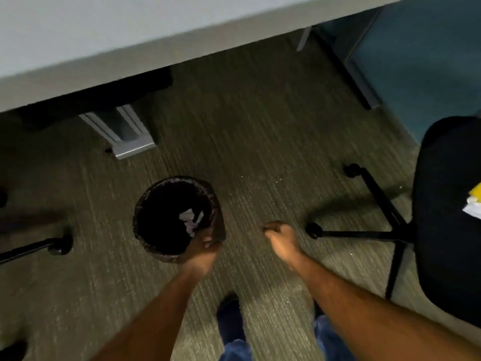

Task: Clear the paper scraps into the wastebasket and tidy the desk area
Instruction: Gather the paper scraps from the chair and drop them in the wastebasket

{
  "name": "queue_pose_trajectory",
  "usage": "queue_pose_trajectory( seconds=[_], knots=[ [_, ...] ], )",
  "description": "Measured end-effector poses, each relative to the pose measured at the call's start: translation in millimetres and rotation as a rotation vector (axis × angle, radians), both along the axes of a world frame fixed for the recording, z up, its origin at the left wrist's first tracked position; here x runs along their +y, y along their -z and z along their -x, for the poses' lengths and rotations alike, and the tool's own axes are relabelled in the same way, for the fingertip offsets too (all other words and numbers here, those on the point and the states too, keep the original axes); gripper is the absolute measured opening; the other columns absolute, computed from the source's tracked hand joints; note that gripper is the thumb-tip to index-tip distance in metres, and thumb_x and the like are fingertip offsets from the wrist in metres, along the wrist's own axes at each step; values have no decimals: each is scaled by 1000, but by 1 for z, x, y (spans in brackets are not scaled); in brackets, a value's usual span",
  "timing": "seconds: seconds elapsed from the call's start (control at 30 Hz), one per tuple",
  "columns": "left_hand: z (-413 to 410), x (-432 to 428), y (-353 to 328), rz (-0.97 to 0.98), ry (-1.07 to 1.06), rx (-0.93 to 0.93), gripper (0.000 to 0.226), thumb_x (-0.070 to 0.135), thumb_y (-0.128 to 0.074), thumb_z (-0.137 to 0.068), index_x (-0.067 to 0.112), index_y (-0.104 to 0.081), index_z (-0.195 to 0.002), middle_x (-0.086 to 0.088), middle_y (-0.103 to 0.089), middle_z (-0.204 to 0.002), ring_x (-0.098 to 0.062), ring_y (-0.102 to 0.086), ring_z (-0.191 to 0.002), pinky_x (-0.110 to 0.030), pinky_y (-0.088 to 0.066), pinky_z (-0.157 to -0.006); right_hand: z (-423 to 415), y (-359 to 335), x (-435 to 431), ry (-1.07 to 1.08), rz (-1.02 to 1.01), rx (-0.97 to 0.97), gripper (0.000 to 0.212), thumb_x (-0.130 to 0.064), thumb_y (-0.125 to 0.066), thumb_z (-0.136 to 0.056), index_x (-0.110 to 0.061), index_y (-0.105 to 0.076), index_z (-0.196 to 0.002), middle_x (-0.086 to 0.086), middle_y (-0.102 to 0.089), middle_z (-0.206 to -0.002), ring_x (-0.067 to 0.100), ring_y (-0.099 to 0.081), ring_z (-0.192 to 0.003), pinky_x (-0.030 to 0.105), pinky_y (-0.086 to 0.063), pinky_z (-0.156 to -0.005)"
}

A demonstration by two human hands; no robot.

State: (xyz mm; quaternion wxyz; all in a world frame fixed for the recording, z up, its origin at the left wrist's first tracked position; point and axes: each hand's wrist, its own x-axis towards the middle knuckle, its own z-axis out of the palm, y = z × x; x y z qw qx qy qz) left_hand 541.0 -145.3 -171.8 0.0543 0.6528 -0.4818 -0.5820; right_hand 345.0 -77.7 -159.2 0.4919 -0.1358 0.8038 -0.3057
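Observation:
A round dark wastebasket (pixel 145 204) with a black liner stands on the carpet below the desk. White paper scraps (pixel 190 220) lie inside it. My left hand (pixel 203 250) grips the basket's near rim, fingers curled over the edge. My right hand (pixel 282 237) hovers over the carpet to the right of the basket, fingers curled in a loose fist; nothing shows in it. The image is blurred by motion.
The white desk (pixel 130 35) spans the top, with a grey leg (pixel 130 136) behind the basket. A black office chair (pixel 447 217) holding yellow and white papers (pixel 475 201) stands at right. Another chair's caster (pixel 59 243) sits at left. My feet (pixel 230 316) are below.

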Motion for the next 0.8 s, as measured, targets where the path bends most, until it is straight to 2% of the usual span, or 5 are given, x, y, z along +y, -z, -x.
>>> queue_pose_trajectory(
  seconds=[0.07, 0.2, 0.4, 0.6, 0.8],
  knots=[
    [19, 4, -4, -30, 72, 25, 20, 0, -61, -90, 17, -61, -101, 5, -68, -96, -22, -60, -94, -24, -51, -82, 22, -11, 17, 13, 6, 18, 19, -6, -65, -88, 0, -67, -105, 11, -67, -98, 18, -60, -91, 25, -45, -80],
    [67, 16, -23, 28, 193, 14, 37, 8, -67, -88, 7, -58, -124, -13, -64, -115, -32, -61, -111, -39, -48, -98, 61, -30, 47, 104, 47, 26, 17, -12, -67, -88, -7, -68, -105, -8, -64, -88, 7, -59, -84, 14, -44, -70],
    [146, 30, -45, 99, 326, 116, 29, 19, -71, -87, 19, -62, -114, 5, -68, -98, 6, -62, -83, -8, -46, -72, 129, -58, 83, 190, 118, 112, 10, -18, -71, -86, -20, -68, -95, -7, -67, -89, 2, -61, -80, 10, -44, -67],
    [222, 54, -64, 97, 390, 209, 33, 17, -70, -87, 27, -59, -117, 14, -65, -104, 5, -63, -93, -6, -45, -70, 200, -95, 119, 239, 198, 181, 13, -17, -71, -85, -18, -68, -98, -1, -68, -92, 9, -63, -83, 5, -45, -67],
    [312, 100, -87, 108, 463, 297, 41, 16, -70, -87, 26, -54, -124, 9, -60, -114, 7, -60, -91, -1, -45, -65, 276, -137, 161, 255, 259, 384, 17, -20, -71, -85, -19, -67, -102, 1, -66, -106, 9, -64, -88, 15, -48, -80]
  ],
)
